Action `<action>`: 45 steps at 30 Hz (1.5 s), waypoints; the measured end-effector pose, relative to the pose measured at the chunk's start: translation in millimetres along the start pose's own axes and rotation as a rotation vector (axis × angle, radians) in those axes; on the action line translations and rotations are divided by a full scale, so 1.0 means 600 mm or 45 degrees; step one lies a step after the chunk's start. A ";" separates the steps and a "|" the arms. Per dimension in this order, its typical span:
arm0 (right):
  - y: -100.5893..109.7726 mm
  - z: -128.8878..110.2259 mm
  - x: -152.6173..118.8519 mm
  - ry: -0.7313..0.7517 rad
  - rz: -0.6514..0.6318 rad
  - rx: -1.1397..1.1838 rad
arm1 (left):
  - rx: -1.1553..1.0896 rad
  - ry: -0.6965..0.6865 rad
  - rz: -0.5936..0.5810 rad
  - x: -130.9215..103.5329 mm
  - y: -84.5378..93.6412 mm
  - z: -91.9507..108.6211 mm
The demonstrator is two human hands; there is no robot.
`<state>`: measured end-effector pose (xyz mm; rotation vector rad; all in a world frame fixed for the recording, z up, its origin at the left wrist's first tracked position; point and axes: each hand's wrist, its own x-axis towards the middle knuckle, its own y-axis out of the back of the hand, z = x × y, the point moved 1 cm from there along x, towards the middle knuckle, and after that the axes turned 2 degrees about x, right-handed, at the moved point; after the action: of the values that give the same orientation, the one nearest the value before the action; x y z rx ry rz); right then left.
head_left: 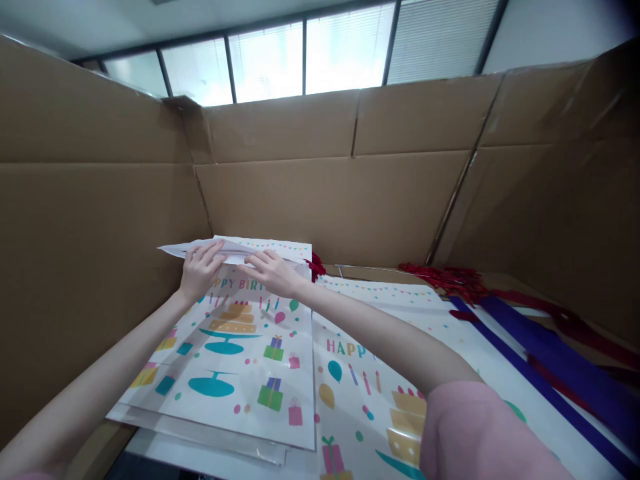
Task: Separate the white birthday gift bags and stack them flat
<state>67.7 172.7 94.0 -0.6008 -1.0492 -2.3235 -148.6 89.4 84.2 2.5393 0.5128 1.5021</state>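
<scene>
My left hand [200, 270] has its fingers curled over a folded white paper [173, 249] at the far end of a stack of printed sheets. Close beside it, my right hand [273, 272] presses the same paper with bent fingers. How the paper is folded under my fingers is hard to make out. Below both hands lies a white birthday sheet [280, 407] printed with a cake, gifts and balloons. Other sheets stick out under its near edge. To its right, under my right forearm, is another birthday-print sheet [345, 393].
Tall cardboard walls [320, 200] enclose the left, back and right. Bunched dark red ribbon [457, 281] lies at the back right. Blue ribbons [550, 373] run along the right side. Windows [270, 60] show above the cardboard.
</scene>
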 end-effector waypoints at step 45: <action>0.258 0.207 0.016 -0.610 0.063 0.329 | 0.106 0.206 -0.147 0.140 0.206 -0.234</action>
<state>177.9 178.8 259.1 -1.0940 -1.4975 -1.9979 -207.2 -2.1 258.1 2.4121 0.7454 1.6852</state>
